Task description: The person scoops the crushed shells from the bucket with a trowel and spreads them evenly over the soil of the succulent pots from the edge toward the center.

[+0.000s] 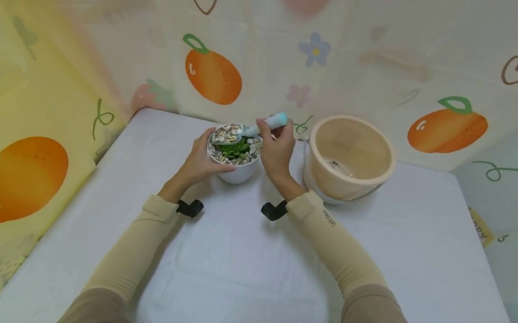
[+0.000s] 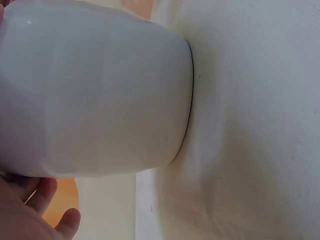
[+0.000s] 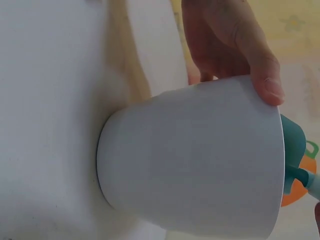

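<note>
A white flowerpot (image 1: pixel 235 174) stands upright on the table, with a green succulent (image 1: pixel 234 151) and pale pebbles inside its rim. My left hand (image 1: pixel 197 161) grips the pot from the left, its thumb along the near rim, as the right wrist view also shows. My right hand (image 1: pixel 277 152) holds the light-blue handle of a small trowel (image 1: pixel 276 121) above the pot's right side. The teal scoop (image 3: pixel 294 142) of the trowel reaches over the rim in the right wrist view. Pebbles (image 1: pixel 228 133) fill the scoop at the pot's far left, overlapping the succulent.
A beige bucket (image 1: pixel 348 183) with a thin handle stands close to the right of my right hand, a few small bits on its bottom. White cloth covers the table (image 1: pixel 238 284). A printed curtain (image 1: pixel 274 54) rises behind the table's back edge.
</note>
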The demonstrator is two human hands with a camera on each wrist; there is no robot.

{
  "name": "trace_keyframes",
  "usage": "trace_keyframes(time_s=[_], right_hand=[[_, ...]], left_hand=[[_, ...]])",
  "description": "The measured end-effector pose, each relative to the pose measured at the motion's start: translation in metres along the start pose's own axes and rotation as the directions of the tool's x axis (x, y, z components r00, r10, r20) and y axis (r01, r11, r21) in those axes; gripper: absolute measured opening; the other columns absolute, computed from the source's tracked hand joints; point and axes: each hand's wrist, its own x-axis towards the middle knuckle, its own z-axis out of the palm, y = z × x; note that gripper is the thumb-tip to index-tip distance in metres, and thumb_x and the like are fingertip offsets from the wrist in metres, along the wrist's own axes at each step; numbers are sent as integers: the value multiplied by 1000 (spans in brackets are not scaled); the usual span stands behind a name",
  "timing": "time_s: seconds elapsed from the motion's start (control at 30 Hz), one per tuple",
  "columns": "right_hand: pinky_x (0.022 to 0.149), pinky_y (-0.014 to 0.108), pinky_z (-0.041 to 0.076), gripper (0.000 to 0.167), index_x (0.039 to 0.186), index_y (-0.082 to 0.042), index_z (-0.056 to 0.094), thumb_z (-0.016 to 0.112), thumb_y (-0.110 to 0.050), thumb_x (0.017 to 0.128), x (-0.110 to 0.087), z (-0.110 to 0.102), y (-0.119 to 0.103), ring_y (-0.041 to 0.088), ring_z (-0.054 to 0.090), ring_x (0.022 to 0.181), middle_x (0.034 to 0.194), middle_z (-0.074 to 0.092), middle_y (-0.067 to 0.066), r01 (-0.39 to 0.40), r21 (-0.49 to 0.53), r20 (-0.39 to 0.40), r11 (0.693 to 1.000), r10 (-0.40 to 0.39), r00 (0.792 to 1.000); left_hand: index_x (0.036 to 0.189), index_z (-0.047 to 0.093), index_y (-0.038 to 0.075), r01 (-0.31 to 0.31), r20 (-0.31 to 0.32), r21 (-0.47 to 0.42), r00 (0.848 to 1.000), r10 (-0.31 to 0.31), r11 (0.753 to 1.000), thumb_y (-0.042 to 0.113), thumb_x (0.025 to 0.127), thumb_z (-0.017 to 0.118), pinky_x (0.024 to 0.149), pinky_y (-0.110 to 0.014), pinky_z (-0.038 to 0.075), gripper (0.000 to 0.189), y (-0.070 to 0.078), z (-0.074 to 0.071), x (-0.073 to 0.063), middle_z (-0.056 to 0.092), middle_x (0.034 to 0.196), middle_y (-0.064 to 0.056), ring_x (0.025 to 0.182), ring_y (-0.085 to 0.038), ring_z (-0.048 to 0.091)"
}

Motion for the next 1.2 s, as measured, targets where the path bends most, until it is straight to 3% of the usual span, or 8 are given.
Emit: trace_keyframes(time_s=[0.23,0.33,0.43,0.57,0.8,0.93,1.1,1.2], right_hand=[[85,50,56,30,116,15,46,57,-4,97,-5,-3,-20,41,63,99,106,59,30,-37,18,86,999,35,996],[83,50,56,26,112,15,48,58,-3,96,-10,-2,-33,41,64,95,103,61,30,-4,0,73,1000,4,997],[79,41,58,23,108,12,49,60,-2,95,-13,-1,-38,39,66,93,100,64,29,34,-21,58,999,-33,998],[74,26,57,21,106,12,51,62,-1,93,-13,2,-39,38,68,90,98,66,28,90,-37,61,995,-88,994],[79,36,59,26,107,12,52,65,-3,91,-8,10,-15,35,70,94,98,67,27,149,-34,77,988,-146,986],[80,33,59,27,108,11,54,66,-6,91,-7,10,-13,33,71,95,99,68,25,193,-26,89,981,-190,978],[78,30,59,26,108,9,54,66,-9,92,-3,10,-14,31,71,93,99,68,23,250,-23,115,968,-245,963],[77,31,59,27,107,11,54,66,-8,92,-1,10,-15,32,71,92,98,68,23,261,-24,131,965,-256,958]], left_hand=[[155,15,12,40,56,2,998,-40,999,32,68,88,114,-58,26,116,-2,-7,2,24,154,-19,140,-34,25],[156,11,14,44,106,-45,994,-39,998,28,69,88,116,-58,23,117,-4,-11,6,20,157,-18,142,-34,25],[157,9,15,37,135,-64,990,-28,997,26,70,87,117,-57,22,117,-5,-12,8,21,157,-18,142,-35,25],[156,13,15,48,99,-32,994,-45,998,31,68,88,116,-58,24,117,-4,-10,7,24,155,-19,140,-35,27],[154,20,9,6,-14,-11,1000,-6,1000,28,67,89,113,-55,28,113,-1,1,3,32,150,-18,136,-34,30],[152,23,6,-13,-57,-5,998,13,1000,27,66,89,114,-53,28,110,2,6,0,33,149,-17,137,-33,29],[151,22,5,-19,-56,47,998,22,999,30,67,88,112,-56,29,110,5,3,-2,34,149,-18,137,-35,28],[153,20,7,-6,-24,81,1000,8,997,35,68,88,112,-59,27,112,5,-3,-1,32,151,-19,138,-36,27]])
